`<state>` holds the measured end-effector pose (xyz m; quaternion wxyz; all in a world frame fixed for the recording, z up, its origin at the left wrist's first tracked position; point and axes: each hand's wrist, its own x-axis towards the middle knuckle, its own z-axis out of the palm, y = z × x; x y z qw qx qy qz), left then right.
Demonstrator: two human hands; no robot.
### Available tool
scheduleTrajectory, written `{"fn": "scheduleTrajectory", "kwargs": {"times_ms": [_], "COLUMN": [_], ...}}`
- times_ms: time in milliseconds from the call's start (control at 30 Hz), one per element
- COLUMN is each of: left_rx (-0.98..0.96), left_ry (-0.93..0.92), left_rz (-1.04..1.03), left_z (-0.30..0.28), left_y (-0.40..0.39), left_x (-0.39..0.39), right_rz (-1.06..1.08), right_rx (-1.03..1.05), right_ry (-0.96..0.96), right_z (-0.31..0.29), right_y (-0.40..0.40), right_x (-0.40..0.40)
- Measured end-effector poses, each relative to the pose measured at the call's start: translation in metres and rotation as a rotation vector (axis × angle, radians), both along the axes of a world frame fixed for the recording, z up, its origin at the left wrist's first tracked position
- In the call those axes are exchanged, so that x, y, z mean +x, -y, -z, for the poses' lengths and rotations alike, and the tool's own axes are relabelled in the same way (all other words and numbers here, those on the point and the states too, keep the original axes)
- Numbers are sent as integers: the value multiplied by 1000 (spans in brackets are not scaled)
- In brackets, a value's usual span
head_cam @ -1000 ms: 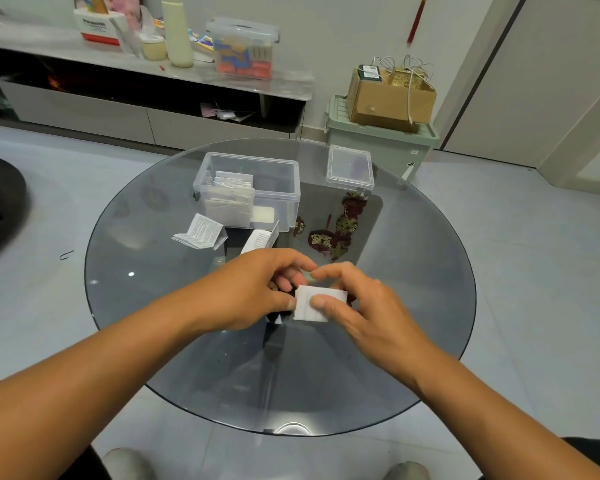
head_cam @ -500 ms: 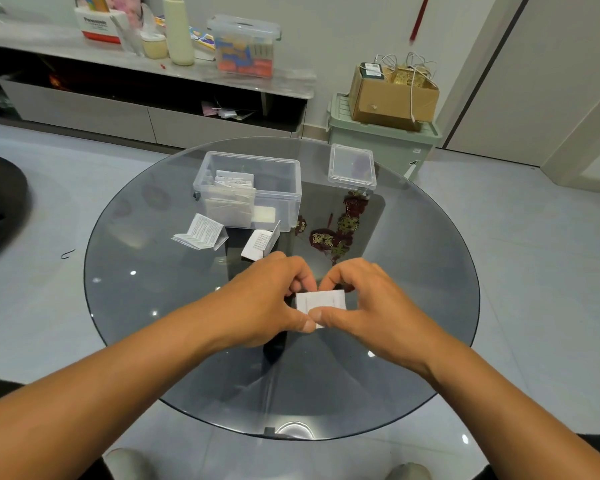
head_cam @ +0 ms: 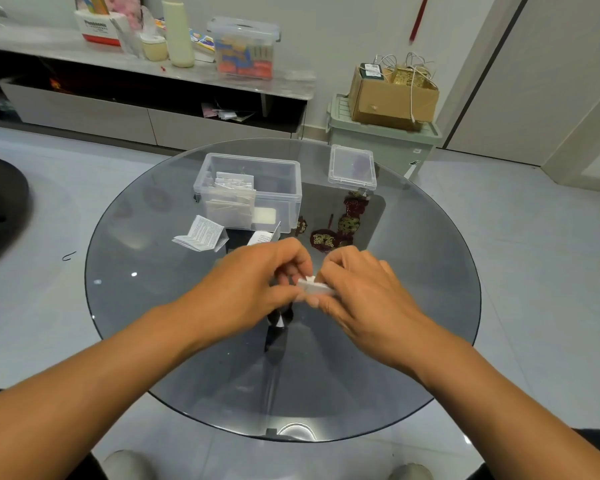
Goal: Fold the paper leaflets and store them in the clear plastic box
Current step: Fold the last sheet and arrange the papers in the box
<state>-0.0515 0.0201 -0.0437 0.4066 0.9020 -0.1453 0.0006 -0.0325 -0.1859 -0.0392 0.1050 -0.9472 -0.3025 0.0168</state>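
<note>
Centrally, a small white folded leaflet [head_cam: 314,288] is held just above the round glass table [head_cam: 146,341], pinched between two hands; the left hand [head_cam: 253,278] has its fingers curled round the leaflet's left edge, thumb near the lower corner; the right hand [head_cam: 364,289] has its fingers curled over the right edge, thumb along the near side; both forearms reach in from the near edge.

Farther away and slightly left, another leaflet [head_cam: 201,234] lies partly opened on the glass, printed side up; a third leaflet [head_cam: 262,237] rests just past the left hand, partly hidden by its knuckles; beyond these stands the clear plastic box [head_cam: 284,188], lidless, with several folded leaflets stacked in its left half; to its right, apart from it, lies the clear lid [head_cam: 352,168], near the table's far edge; red and gold ornaments [head_cam: 340,226] show at the glass between box and lid; against the far wall sit a low shelf [head_cam: 153,74] with clutter and a cardboard carton [head_cam: 392,95] on a green bin [head_cam: 381,140].
</note>
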Motion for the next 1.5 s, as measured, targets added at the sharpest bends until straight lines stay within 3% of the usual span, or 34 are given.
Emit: {"fn": "scheduleTrajectory", "kwargs": {"times_ms": [100, 233, 367, 533, 700, 800, 967, 1133, 1200, 1367, 1500], "left_rx": [116, 325, 303, 242, 259, 233, 82, -36, -54, -407, -599], "left_ry": [116, 77, -11, -95, -59, -71, -123, -160, -216, -525, -557], "left_rz": [-229, -444, -396, -184, -151, -184, -239, -243, -224, -210, -220], "left_z": [2, 10, 13, 6, 4, 4, 9, 7, 1, -10, -12], "left_y": [-7, -18, -20, -17, -10, -8, -9, -10, -10, -6, -8], "left_x": [6, 19, 26, 15, 12, 13, 16, 19, 18, 13, 13], "right_rz": [21, 17, 21, 23, -145, -165, -182, -266, -232, -235, -149], "right_rx": [-88, -164, -48, 291, 308, 409, 527, 594, 621, 553, 624], "right_ry": [-16, -27, -102, -214, -33, -36, 70, 530, 629, 586, 235], "right_z": [-5, -3, 4, 6, 4, 4, 4, 10, 11, 20, 30], "right_y": [-3, -3, 0, 4, -3, -1, 2, -1, -4, -9, -13], "right_x": [0, 0, 8, 13, 14, 16, 19, 14, 12, 12, 13]}}
